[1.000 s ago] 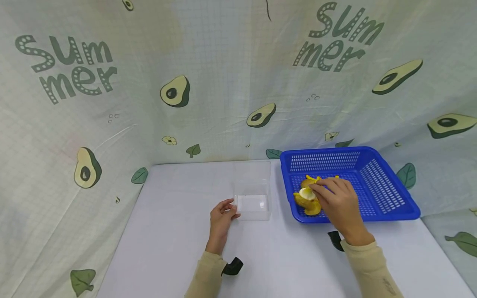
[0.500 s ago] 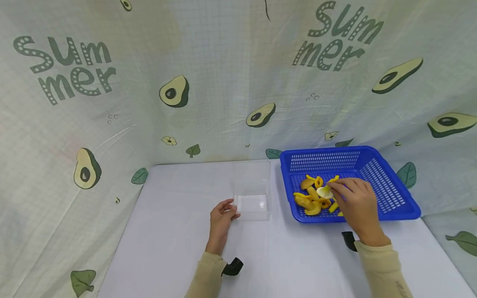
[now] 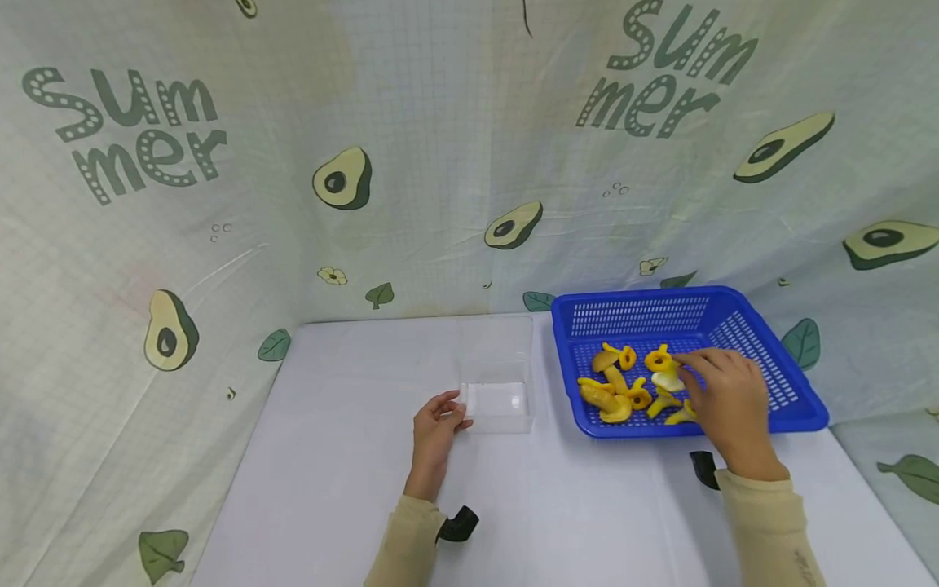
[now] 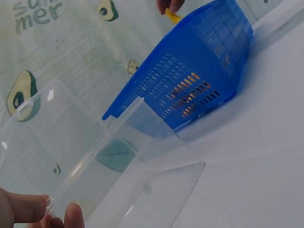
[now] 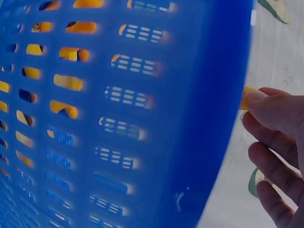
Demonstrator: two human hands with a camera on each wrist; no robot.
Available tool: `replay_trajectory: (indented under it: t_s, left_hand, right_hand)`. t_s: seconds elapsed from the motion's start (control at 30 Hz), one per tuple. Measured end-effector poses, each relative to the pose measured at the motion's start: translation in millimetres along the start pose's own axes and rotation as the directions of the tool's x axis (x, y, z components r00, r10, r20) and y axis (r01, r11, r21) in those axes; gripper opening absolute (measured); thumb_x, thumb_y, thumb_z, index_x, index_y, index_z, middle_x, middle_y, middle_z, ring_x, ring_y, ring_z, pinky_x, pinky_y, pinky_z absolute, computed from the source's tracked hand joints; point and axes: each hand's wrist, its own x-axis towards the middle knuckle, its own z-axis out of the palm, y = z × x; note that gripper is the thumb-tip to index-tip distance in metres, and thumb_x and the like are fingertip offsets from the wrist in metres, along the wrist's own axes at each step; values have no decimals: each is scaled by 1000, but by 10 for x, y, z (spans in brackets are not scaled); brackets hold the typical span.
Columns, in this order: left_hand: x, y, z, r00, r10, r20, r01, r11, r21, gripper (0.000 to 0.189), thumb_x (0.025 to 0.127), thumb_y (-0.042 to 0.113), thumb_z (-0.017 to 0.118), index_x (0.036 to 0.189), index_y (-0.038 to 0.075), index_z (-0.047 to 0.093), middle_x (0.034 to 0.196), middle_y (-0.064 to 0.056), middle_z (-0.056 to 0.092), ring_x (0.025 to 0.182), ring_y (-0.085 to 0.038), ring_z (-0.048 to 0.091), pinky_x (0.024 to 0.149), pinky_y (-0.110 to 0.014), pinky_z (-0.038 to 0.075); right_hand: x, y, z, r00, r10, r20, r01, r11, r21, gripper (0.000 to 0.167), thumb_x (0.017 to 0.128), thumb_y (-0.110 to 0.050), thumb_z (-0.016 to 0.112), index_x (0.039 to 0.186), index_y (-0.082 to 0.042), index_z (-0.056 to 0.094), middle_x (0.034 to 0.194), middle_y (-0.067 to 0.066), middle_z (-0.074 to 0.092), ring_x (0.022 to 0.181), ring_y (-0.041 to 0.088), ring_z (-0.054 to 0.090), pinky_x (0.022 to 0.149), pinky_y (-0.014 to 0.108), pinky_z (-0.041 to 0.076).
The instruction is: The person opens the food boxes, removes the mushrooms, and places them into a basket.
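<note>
In the head view my left hand [image 3: 437,436] grips the near left edge of a clear plastic box [image 3: 499,420]. The left wrist view shows its thumb and fingers on the rim of that box [image 4: 104,147]. My right hand [image 3: 729,399] is over the blue basket [image 3: 756,297], pinching a yellow mushroom with a pale white cap [image 3: 667,381] between thumb and fingers. Beneath and left of it lie several yellow mushrooms [image 3: 605,399] on the basket floor. From the right wrist, only a yellow bit of the held mushroom [image 5: 244,98] shows past the basket wall.
The clear box's lid [image 3: 495,336] stands open behind it. The basket stands to the box's right, a short gap away. White cloth [image 3: 352,408] covers the table, and a printed curtain [image 3: 411,163] hangs along its back.
My right hand has moved to the right across the basket with the white-capped mushroom, baring more yellow mushrooms under it. The left hand and the clear box have stayed in place.
</note>
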Motion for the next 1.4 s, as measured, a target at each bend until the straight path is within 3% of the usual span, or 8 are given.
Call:
replay_trajectory:
  t_s: [0.3, 0.7, 1.4]
  left_hand:
    - [24, -17, -1, 1000, -2, 0, 2, 1000, 1, 37, 97, -11, 65, 133, -17, 59, 96, -8, 59, 82, -14, 61, 72, -22, 64]
    - [18, -8, -4, 1000, 4, 12, -5, 1000, 2, 38, 97, -10, 66, 134, -16, 59, 97, -7, 58, 83, -13, 60, 73, -23, 64]
    - [19, -8, 2, 1000, 0, 2, 0, 1000, 1, 38, 97, -10, 67, 133, -17, 59, 96, -7, 57, 82, -13, 60, 72, -25, 64]
  right_hand:
    - [32, 86, -5, 1000, 13, 19, -12, 1000, -21, 26, 78, 13, 85, 101, 4, 78, 96, 23, 73, 92, 47, 63, 78, 63, 48]
    - [60, 121, 39, 994, 49, 103, -46, 998, -35, 24, 81, 8, 85, 104, 4, 78, 99, 25, 73, 94, 48, 64, 82, 67, 49]
    - [-75, 47, 21, 998, 23, 66, -23, 1000, -5, 24, 77, 11, 86, 99, 4, 78, 96, 23, 73, 90, 46, 63, 78, 64, 49]
